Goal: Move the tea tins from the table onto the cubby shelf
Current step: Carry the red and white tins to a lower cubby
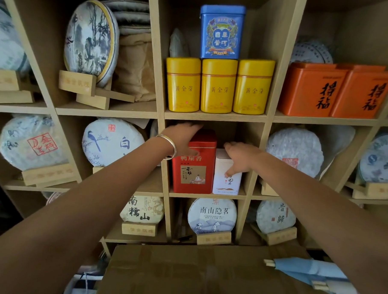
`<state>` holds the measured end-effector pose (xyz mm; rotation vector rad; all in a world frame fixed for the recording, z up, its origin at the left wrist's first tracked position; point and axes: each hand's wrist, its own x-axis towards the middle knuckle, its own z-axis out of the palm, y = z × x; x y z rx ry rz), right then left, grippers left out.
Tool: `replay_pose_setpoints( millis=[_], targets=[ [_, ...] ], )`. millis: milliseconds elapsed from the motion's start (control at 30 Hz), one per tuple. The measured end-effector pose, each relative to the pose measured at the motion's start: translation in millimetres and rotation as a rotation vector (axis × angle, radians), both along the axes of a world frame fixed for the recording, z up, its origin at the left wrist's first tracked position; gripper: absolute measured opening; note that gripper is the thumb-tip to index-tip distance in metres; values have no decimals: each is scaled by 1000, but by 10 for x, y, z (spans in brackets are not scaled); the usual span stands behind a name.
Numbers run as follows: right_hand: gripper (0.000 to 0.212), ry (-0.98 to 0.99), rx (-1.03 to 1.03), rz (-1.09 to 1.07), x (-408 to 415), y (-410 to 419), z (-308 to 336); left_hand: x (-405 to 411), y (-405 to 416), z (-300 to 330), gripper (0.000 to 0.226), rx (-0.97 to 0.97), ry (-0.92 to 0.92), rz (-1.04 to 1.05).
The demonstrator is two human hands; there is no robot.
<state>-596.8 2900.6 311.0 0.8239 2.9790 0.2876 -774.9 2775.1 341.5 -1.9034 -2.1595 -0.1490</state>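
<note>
Cardboard box [183, 275] nearest; hands grip upright tins: left [184, 139] red tin [194, 169], right [241, 157] white tin [226, 179].

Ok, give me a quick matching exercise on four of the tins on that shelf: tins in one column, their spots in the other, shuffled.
Tins:
1. tall red metal tin
2. white metal tin
3. blue square tin
4. orange rectangular tins

Spots:
A. on top of the yellow tins
B. upper cubby, far right
C. under the right hand
D. under the left hand

Pairs: 1-D, 2-C, 3-A, 4-B
</note>
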Motion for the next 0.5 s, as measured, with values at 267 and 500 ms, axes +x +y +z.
replay_pose_setpoints(
  millis=[267, 500],
  targets=[
    [83, 22, 97, 31, 149, -171, 149, 174, -448, 31, 65, 124, -145, -209],
    [70, 74, 56, -6, 558, -489, 261, 635, -398, -102, 67, 11, -131, -241]
  ],
)
